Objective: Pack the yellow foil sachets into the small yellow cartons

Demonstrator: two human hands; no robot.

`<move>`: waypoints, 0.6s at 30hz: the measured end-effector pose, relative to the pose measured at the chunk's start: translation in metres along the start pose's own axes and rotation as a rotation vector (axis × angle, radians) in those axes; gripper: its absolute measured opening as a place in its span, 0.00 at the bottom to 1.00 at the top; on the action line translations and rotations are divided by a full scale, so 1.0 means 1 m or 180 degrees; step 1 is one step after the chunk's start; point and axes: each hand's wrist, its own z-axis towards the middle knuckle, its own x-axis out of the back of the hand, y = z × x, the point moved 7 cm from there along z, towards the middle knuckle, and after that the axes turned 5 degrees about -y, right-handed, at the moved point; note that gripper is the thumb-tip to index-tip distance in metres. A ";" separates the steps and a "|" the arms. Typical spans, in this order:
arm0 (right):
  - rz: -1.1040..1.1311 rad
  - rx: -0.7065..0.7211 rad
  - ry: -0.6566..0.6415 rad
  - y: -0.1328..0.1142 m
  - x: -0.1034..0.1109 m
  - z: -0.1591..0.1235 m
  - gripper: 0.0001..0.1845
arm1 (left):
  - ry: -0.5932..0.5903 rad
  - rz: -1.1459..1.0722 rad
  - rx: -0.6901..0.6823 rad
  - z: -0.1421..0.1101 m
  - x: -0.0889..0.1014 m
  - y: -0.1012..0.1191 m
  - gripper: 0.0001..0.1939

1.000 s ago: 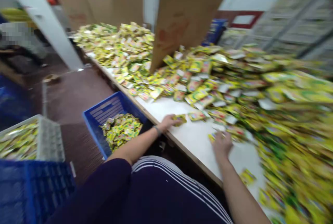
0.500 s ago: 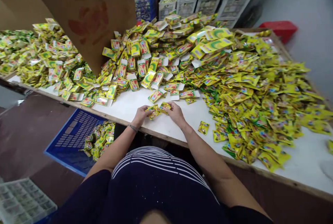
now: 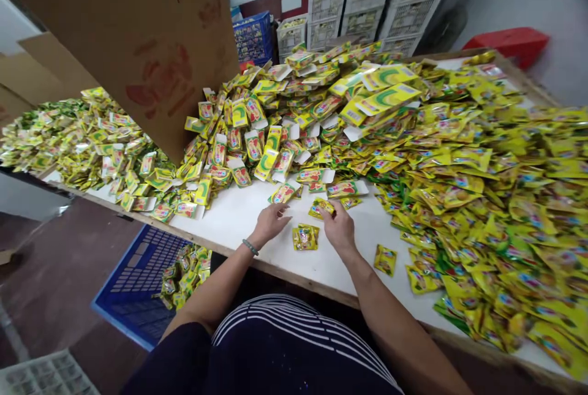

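Note:
My right hand [image 3: 339,226] pinches a small yellow sachet [image 3: 320,207] just above the white tabletop [image 3: 234,211]. To its left my left hand [image 3: 270,223] is held with thumb and fingers apart and nothing in it. Between the hands a few yellow sachets [image 3: 305,237] lie together on the table. Small yellow-green boxes with white flaps are piled beyond my hands; one box [image 3: 282,192] lies close to my left fingertips. A single sachet [image 3: 385,259] rests to the right of my right wrist.
A big heap of yellow sachets [image 3: 496,211] covers the table's right side. A brown cardboard box [image 3: 169,58] stands at the left among the small boxes. Below the table edge sits a blue basket [image 3: 128,285] with sachets inside. White crates [image 3: 328,0] are stacked behind.
Both hands held sachets close together half a second ago. Now my left hand is empty, sachets lie between the hands, and my right hand has moved right with one. The view has shifted.

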 end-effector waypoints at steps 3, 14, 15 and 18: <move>-0.0063 0.0044 -0.0156 -0.007 -0.005 -0.004 0.18 | 0.0076 0.0458 -0.0095 0.004 0.004 0.007 0.15; -0.0597 0.0677 -0.0625 -0.022 -0.022 -0.009 0.11 | 0.0885 0.2015 0.0930 0.077 0.076 -0.021 0.21; -0.0590 0.0689 -0.0632 -0.022 -0.022 -0.009 0.11 | 0.0958 0.2057 0.0957 0.081 0.085 -0.026 0.24; -0.0595 0.0708 -0.0653 -0.026 -0.026 -0.010 0.09 | 0.1012 0.2284 0.0832 0.096 0.098 -0.034 0.31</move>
